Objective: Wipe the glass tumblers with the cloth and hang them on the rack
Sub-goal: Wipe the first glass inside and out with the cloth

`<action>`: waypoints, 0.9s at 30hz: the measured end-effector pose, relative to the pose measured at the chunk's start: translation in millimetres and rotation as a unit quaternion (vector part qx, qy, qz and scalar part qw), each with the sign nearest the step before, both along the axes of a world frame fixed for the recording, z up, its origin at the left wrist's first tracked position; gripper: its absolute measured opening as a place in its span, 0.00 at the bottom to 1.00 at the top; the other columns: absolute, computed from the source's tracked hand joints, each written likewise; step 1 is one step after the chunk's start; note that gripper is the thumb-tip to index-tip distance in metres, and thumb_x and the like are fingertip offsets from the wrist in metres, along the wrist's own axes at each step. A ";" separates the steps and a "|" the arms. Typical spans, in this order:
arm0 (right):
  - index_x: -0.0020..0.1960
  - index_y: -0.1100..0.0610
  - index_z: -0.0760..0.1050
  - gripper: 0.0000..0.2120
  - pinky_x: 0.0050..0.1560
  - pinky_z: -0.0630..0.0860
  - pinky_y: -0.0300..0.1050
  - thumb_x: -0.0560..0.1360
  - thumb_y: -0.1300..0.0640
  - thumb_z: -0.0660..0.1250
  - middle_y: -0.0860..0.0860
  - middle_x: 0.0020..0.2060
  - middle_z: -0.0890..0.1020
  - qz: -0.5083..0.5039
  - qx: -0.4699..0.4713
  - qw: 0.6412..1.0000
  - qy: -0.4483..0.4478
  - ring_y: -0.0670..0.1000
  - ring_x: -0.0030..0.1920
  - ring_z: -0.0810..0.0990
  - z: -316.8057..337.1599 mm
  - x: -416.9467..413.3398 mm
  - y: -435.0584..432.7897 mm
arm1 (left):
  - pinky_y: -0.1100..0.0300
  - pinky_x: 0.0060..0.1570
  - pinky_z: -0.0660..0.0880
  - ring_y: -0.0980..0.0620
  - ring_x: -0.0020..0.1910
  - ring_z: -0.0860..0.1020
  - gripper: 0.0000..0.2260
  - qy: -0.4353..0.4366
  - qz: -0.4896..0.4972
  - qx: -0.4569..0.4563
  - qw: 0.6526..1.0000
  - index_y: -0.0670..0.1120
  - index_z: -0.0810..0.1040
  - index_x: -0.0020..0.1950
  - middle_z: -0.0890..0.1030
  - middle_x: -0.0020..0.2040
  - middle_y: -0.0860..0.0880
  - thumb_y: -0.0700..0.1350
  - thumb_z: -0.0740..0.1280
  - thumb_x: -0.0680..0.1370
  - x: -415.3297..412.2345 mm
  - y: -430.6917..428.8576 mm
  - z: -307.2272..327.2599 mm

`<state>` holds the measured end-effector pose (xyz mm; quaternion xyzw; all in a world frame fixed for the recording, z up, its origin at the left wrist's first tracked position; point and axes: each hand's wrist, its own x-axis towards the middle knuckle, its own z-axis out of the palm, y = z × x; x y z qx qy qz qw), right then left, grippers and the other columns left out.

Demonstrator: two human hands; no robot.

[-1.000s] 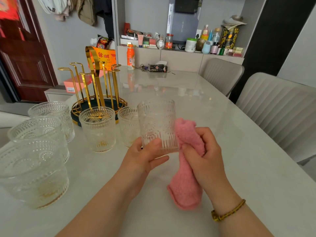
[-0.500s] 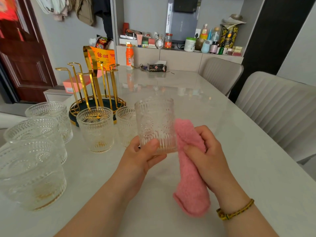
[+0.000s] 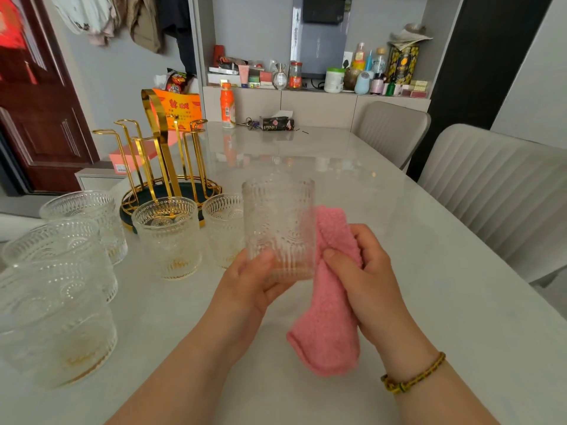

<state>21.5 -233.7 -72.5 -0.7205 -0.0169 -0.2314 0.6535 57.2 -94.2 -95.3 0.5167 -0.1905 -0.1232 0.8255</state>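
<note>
Head-worn camera looks forward and down, close over the table.

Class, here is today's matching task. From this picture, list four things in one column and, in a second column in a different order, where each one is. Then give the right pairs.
Things
1. held tumbler
2. pink cloth
3. gold rack
4. orange bottle

Places
A. upright at the far end of the table
B. gripped by the right hand, against the glass
C. gripped by the left hand
D. behind the standing tumblers, hooks bare

Pairs: 1-C, 2-B, 3-D, 4-A
</note>
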 end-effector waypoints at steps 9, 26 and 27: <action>0.38 0.49 0.70 0.06 0.32 0.69 0.27 0.65 0.58 0.63 0.37 0.31 0.76 -0.026 0.000 0.995 -0.101 0.37 0.31 0.73 0.9 -8.0 6.2 | 0.61 0.55 0.77 0.53 0.52 0.81 0.34 -0.017 0.031 0.043 0.998 0.46 0.75 0.59 0.84 0.52 0.49 0.62 0.75 0.58 -2.8 0.9 2.7; 0.39 0.49 0.70 0.10 0.33 0.71 0.30 0.72 0.62 0.66 0.40 0.32 0.77 -0.072 0.023 0.994 -0.077 0.38 0.32 0.73 3.6 -3.4 -2.7 | 0.62 0.43 0.78 0.47 0.50 0.82 0.46 0.012 -0.041 0.030 0.999 0.43 0.72 0.62 0.83 0.53 0.44 0.64 0.78 0.50 -3.0 -2.8 0.7; 0.39 0.50 0.70 0.10 0.34 0.71 0.34 0.73 0.63 0.65 0.43 0.32 0.76 -0.055 0.039 0.997 -0.040 0.41 0.33 0.73 2.8 -1.1 -3.3 | 0.61 0.45 0.78 0.47 0.51 0.82 0.45 0.016 -0.045 0.015 0.999 0.43 0.72 0.62 0.83 0.54 0.44 0.63 0.78 0.51 -3.2 -2.4 2.1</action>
